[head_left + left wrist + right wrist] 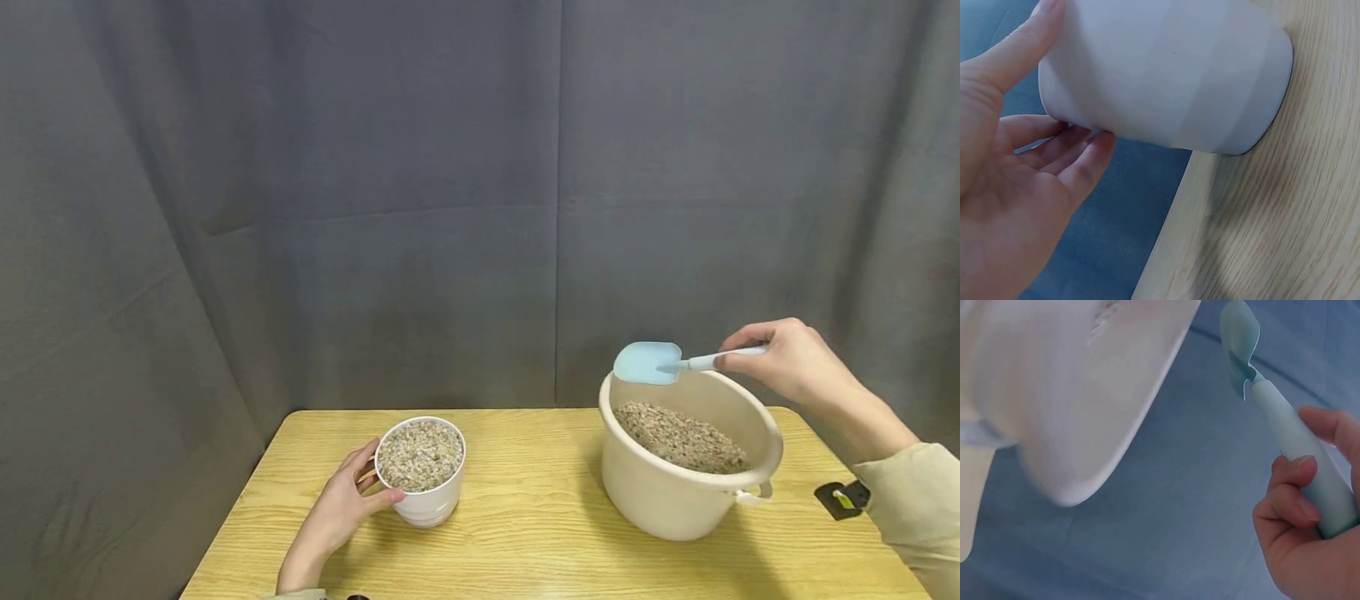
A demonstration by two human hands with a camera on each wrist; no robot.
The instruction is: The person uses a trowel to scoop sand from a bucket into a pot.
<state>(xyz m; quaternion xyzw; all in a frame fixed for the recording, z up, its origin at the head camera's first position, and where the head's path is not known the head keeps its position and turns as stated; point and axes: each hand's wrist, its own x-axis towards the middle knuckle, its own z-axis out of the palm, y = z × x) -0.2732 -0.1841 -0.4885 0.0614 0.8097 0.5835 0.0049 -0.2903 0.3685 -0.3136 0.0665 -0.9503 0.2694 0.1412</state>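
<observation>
My left hand (pixel 341 508) holds a white pot (pixel 431 507) by its left side, thumb near the rim and fingers round the far side. The pot stands on the table, filled close to its rim with tan, gravelly grains (pixel 420 457). In the left wrist view, fingertips (pixel 1102 142) touch the pot's wall. My right hand (pixel 802 367) grips the handle of a light blue hand shovel (pixel 647 363), held above the back rim of a cream bucket (pixel 652 493). Similar grains (pixel 678 437) lie inside the bucket. No grains show on the shovel's blade.
The wooden table (pixel 525 517) carries the pot at left and the bucket at right. A white handle (pixel 753 493) sticks out from the bucket's right side. Behind the table hangs a dark grey curtain (pixel 450 208). A small black device (pixel 842 500) shows beside the right sleeve.
</observation>
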